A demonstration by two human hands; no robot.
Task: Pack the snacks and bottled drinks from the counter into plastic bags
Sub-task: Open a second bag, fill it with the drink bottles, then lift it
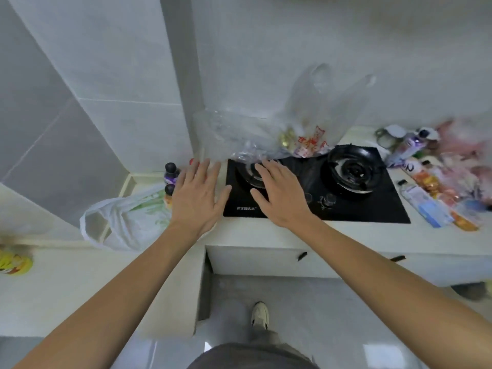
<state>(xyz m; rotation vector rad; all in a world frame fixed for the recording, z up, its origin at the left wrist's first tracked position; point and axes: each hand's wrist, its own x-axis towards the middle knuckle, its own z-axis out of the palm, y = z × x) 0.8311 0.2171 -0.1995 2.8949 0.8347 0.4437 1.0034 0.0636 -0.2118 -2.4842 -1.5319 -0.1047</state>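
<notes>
Head view: left hand (195, 194) and right hand (279, 194) spread wide, empty, over stove (372, 209). Clear bag (266, 137) slumped on stove's far edge, partly filled; bottles (426, 187) right of stove. Risk: limp bag tipping, spilling snacks.

The heap of pink snack packets and bottled drinks (450, 166) at the counter's far right is smeared by blur and cut by the right edge. A yellow packet (14, 263) is cropped at the left edge. The black stove's left burner (251, 179) is partly hidden behind the flat right hand (279, 194).
</notes>
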